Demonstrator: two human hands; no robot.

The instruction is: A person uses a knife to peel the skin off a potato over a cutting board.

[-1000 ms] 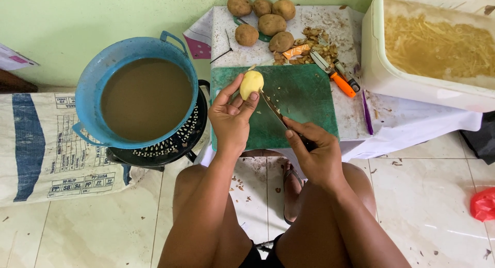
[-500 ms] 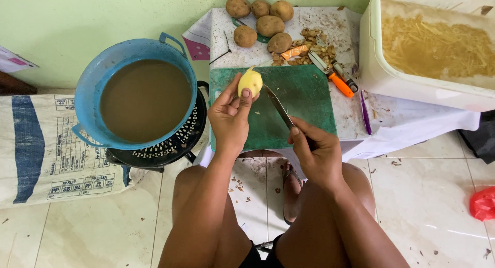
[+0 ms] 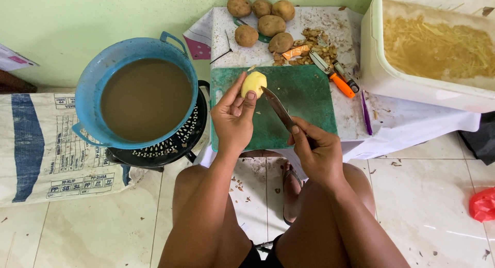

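My left hand [image 3: 233, 118] holds a peeled yellow potato [image 3: 253, 84] over a green cutting board [image 3: 304, 92]. My right hand [image 3: 315, 152] grips a knife [image 3: 278, 109] whose blade tip points up at the potato's right side, close to it. Several unpeeled brown potatoes [image 3: 265, 20] lie at the far end of the low white table [image 3: 350, 118], next to a pile of peelings [image 3: 314, 43].
A blue tub of murky brown water [image 3: 139, 100] sits on a black perforated basket at left. A white tub of cut potato strips [image 3: 438, 46] stands at right. An orange-handled peeler [image 3: 337, 79] lies by the board. A printed sack [image 3: 46, 144] covers the floor at left.
The knife has swung from lying low across the board to standing up beside the potato. My left hand with the potato has barely moved.
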